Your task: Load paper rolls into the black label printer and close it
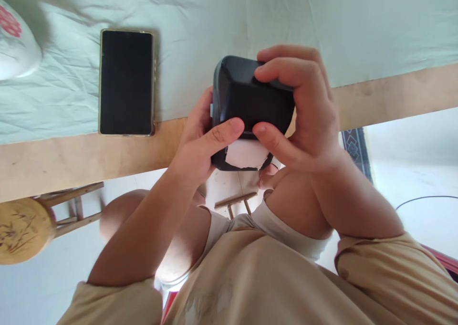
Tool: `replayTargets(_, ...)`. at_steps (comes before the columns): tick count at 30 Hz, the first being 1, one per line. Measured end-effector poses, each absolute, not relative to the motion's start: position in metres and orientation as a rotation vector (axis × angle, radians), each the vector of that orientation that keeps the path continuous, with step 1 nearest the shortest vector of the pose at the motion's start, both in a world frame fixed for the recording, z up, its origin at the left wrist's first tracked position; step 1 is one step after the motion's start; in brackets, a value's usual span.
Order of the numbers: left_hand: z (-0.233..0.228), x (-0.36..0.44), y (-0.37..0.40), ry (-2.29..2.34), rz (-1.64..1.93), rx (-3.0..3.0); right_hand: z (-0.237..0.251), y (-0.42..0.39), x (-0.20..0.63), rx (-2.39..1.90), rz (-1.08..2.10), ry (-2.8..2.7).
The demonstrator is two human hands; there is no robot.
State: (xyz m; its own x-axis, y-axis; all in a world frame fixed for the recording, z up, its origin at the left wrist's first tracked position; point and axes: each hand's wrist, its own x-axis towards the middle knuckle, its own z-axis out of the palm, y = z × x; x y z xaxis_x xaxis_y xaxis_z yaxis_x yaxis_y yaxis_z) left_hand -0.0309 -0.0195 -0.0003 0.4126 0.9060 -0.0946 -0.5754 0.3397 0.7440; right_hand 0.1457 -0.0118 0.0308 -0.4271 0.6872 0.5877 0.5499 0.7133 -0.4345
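Both hands hold a small black box over the table's wooden edge. The left hand grips its left side, thumb across the front. The right hand wraps the right side, fingers on top, thumb in front. At ten o'clock from the box, a dark phone lies flat on the pale cloth.

Single head camera looks steeply down, close over the bed edge

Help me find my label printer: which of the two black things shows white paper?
The black box held in both hands; white paper shows at its end. The phone lies flat.
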Motion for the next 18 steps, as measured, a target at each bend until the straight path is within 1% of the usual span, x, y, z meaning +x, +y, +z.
replayTargets(10,0.001,-0.0283,-0.0196,0.571,1.088,0.688,0.029,-0.0098,0.146,-0.873,0.195,-2.113)
replayTargets(18,0.0026,-0.0288,-0.0198,0.575,1.087,0.664,0.03,-0.0107,0.1483,-0.91,0.213,-2.154)
